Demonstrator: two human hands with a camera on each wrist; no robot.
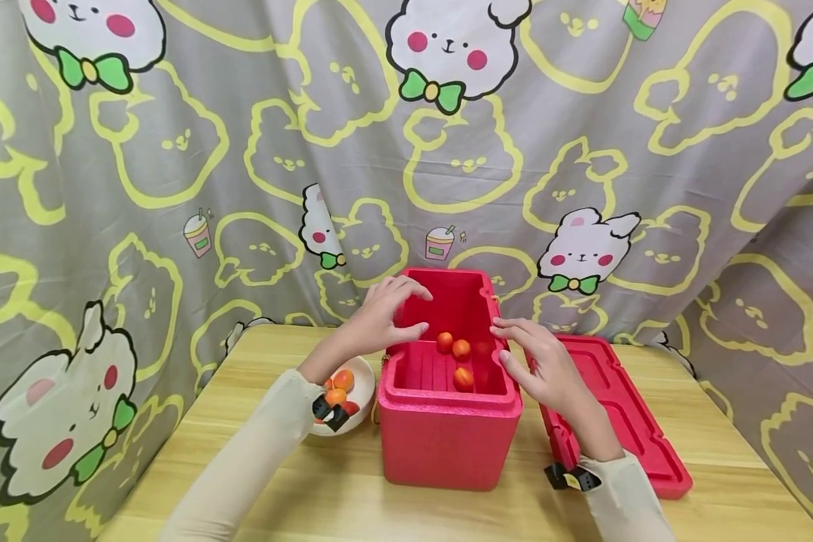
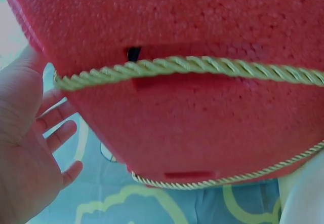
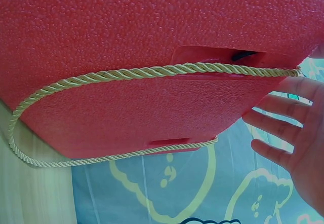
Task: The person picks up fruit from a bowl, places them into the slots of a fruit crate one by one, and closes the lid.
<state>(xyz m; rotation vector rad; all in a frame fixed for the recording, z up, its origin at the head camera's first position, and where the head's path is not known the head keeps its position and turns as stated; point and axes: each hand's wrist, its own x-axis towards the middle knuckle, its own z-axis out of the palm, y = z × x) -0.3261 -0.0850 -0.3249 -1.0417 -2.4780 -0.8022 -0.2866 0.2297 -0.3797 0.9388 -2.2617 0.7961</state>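
An open red foam box (image 1: 447, 436) stands on the wooden table (image 1: 312, 489). Small orange fruits (image 1: 462, 351) lie on its floor. My left hand (image 1: 396, 310) hovers over the box's left rim with its fingers relaxed and holds nothing. Over the right rim my right hand (image 1: 525, 350) is spread flat and also empty. In the left wrist view the left hand (image 2: 30, 133) is splayed beside the box's outer wall (image 2: 202, 122), which carries a yellow cord (image 2: 192, 64). The right wrist view shows the right hand (image 3: 288, 133) open next to the box wall (image 3: 126, 31) and its cord (image 3: 152, 72).
The box's red lid (image 1: 616, 406) lies inside-up on the table to the right of the box. A white bowl (image 1: 362, 376) with more orange fruits (image 1: 342, 380) sits left of the box. A patterned cloth (image 1: 244, 150) hangs behind the table.
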